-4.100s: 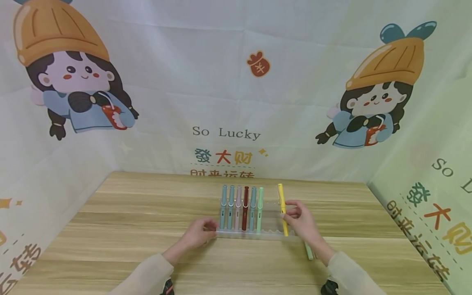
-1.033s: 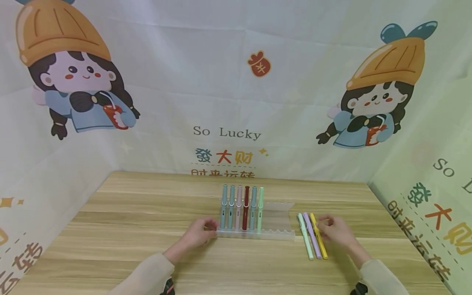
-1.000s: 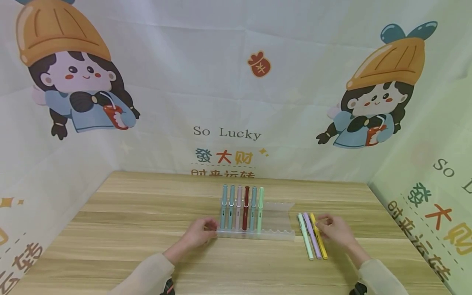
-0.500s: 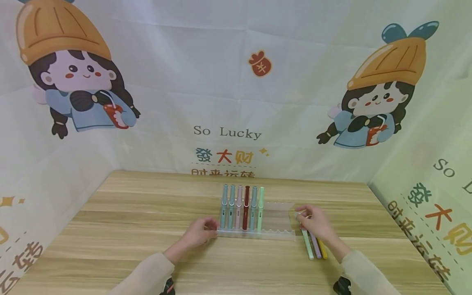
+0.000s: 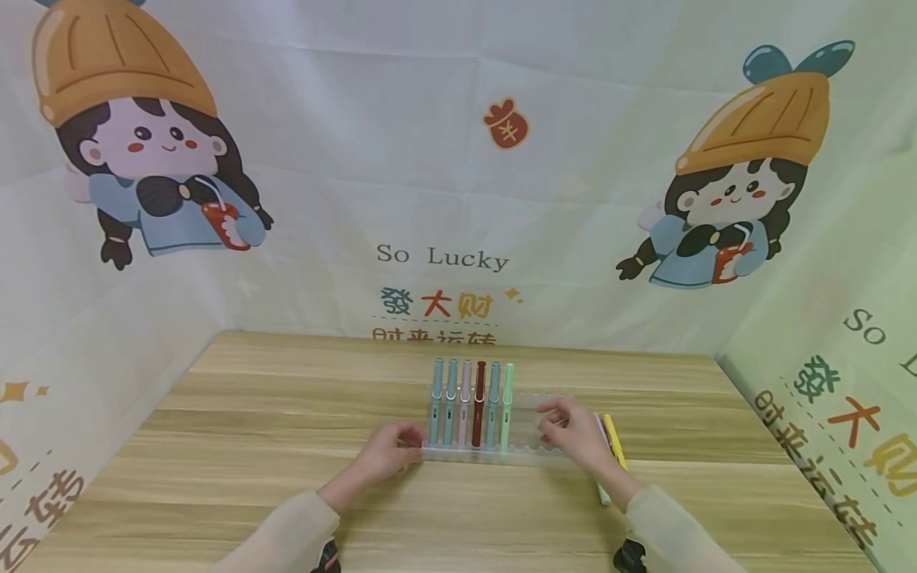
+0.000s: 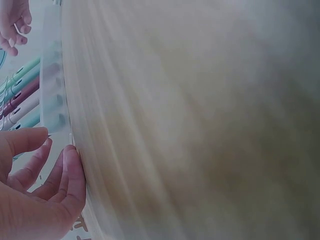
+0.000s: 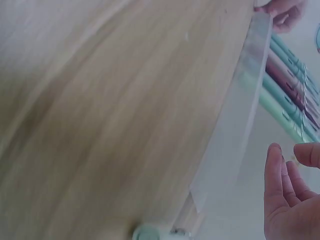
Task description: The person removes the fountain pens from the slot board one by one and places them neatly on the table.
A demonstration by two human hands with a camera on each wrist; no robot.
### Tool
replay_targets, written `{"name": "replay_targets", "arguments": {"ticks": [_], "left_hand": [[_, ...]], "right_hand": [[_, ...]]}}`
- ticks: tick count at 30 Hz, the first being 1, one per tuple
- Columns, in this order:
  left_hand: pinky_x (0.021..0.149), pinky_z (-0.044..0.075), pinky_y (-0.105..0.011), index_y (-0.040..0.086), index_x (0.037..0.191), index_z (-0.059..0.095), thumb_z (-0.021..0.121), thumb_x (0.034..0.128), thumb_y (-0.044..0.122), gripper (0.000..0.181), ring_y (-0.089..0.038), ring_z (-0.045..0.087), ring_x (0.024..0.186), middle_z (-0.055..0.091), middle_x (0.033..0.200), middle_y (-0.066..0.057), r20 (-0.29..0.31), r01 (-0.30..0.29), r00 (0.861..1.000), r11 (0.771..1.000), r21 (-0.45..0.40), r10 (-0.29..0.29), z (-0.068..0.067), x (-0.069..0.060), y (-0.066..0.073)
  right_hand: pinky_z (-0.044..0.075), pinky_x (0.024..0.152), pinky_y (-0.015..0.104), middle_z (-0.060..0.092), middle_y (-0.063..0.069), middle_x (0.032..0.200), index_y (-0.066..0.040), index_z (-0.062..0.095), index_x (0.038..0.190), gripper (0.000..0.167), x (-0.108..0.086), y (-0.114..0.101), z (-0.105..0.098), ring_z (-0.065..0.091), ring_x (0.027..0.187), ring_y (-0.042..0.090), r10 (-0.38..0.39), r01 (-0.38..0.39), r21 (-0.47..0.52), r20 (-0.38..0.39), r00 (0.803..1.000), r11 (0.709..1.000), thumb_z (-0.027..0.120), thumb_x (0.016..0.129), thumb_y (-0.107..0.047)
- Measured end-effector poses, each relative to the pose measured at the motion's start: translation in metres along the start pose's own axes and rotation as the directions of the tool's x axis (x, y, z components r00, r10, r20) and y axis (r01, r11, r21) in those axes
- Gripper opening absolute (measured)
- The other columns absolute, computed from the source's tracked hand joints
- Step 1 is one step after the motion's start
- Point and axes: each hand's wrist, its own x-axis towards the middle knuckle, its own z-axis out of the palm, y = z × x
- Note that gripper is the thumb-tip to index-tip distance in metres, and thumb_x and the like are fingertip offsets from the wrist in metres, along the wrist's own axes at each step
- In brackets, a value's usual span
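From my end, the right hand (image 5: 573, 434) looks empty, thumb and fingers apart, over the bare right part of the clear plastic pen rack (image 5: 526, 458). The left hand (image 5: 390, 451) pinches the rack's left end. Six slim capped pens (image 5: 478, 410) fill the left side, with the mint-green capped pen (image 5: 506, 418) rightmost. The yellow capped pen (image 5: 613, 442) lies farther right, partly hidden. For lifting, I'd pinch one pen mid-barrel, clear of its neighbours, with the left hand steadying things.

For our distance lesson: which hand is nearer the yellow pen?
Right. The right hand is just left of the yellow pen; the left hand is at the left end of the clear rack.
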Motion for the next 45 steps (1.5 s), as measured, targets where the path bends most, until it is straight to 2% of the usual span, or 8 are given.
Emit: {"name": "replay_targets", "arguments": {"ticks": [4, 9, 15, 19, 25, 35, 45], "left_hand": [[0.052, 0.045, -0.029, -0.004, 0.091, 0.057, 0.057, 0.0775, -0.005, 0.014, -0.017, 0.051, 0.070, 0.055, 0.082, -0.007, 0.005, 0.000, 1.000, 1.000, 0.008, 0.000, 0.000, 0.000, 0.000], [0.052, 0.045, -0.028, -0.004, 0.091, 0.057, 0.058, 0.0773, -0.005, 0.014, -0.017, 0.051, 0.070, 0.055, 0.082, -0.008, 0.002, -0.006, 1.000, 1.000, 0.005, 0.006, 0.000, 0.000, 0.000], [0.050, 0.045, -0.029, -0.004, 0.091, 0.057, 0.058, 0.0776, -0.004, 0.013, -0.017, 0.050, 0.068, 0.055, 0.082, -0.009, 0.003, -0.017, 1.000, 1.000, 0.004, 0.017, -0.001, 0.000, 0.001], [0.049, 0.045, -0.030, -0.004, 0.091, 0.057, 0.058, 0.0779, -0.004, 0.013, -0.016, 0.050, 0.067, 0.055, 0.082, -0.009, 0.006, -0.014, 1.000, 1.000, 0.005, 0.014, -0.001, 0.000, 0.001], [0.050, 0.045, -0.029, -0.004, 0.092, 0.057, 0.058, 0.0784, -0.003, 0.014, -0.016, 0.050, 0.068, 0.055, 0.082, -0.008, 0.006, -0.003, 1.000, 1.000, 0.001, 0.003, -0.001, 0.000, 0.000], [0.048, 0.044, -0.028, -0.005, 0.091, 0.056, 0.057, 0.0778, -0.005, 0.013, -0.015, 0.050, 0.065, 0.055, 0.081, -0.008, 0.009, -0.013, 1.000, 1.000, 0.007, 0.013, -0.001, 0.002, -0.002], [0.050, 0.045, -0.030, -0.004, 0.091, 0.057, 0.058, 0.0777, -0.004, 0.014, -0.016, 0.050, 0.066, 0.055, 0.081, -0.007, 0.002, 0.002, 1.000, 1.000, 0.005, -0.002, -0.001, 0.002, 0.000]], "right_hand": [[0.050, 0.055, 0.027, 0.060, 0.012, 0.076, 0.009, 0.055, 0.099, 0.021, 0.000, -0.002, 0.010, 0.060, 0.064, 0.024, -0.030, 0.029, 0.022, 0.028, 0.999, 0.999, 0.056, 0.079, 0.006], [0.050, 0.056, 0.028, 0.062, 0.019, 0.083, 0.008, 0.055, 0.101, 0.026, 0.002, -0.003, 0.021, 0.060, 0.069, 0.024, -0.061, 0.061, 0.025, 0.001, 0.998, 0.998, 0.058, 0.075, 0.007], [0.050, 0.060, 0.031, 0.063, 0.017, 0.090, 0.002, 0.055, 0.106, 0.031, 0.004, -0.005, 0.030, 0.061, 0.075, 0.026, -0.028, 0.029, 0.041, -0.029, 0.999, 0.999, 0.062, 0.076, 0.004], [0.050, 0.062, 0.033, 0.061, 0.020, 0.092, 0.004, 0.053, 0.109, 0.033, 0.005, -0.005, 0.034, 0.060, 0.078, 0.029, -0.022, 0.024, 0.072, -0.023, 0.999, 0.997, 0.061, 0.077, 0.003], [0.050, 0.063, 0.034, 0.061, 0.022, 0.092, 0.007, 0.050, 0.110, 0.036, 0.008, -0.006, 0.039, 0.060, 0.079, 0.030, -0.019, 0.020, 0.105, -0.012, 1.000, 0.994, 0.061, 0.076, 0.004], [0.050, 0.061, 0.032, 0.062, 0.020, 0.086, 0.008, 0.048, 0.112, 0.039, 0.011, -0.004, 0.044, 0.061, 0.075, 0.027, -0.019, 0.020, 0.089, -0.007, 1.000, 0.996, 0.061, 0.075, 0.005], [0.050, 0.062, 0.029, 0.062, 0.018, 0.084, 0.007, 0.049, 0.112, 0.038, 0.011, -0.007, 0.045, 0.060, 0.073, 0.025, -0.003, 0.006, 0.086, -0.028, 1.000, 0.996, 0.059, 0.075, 0.008]]}}
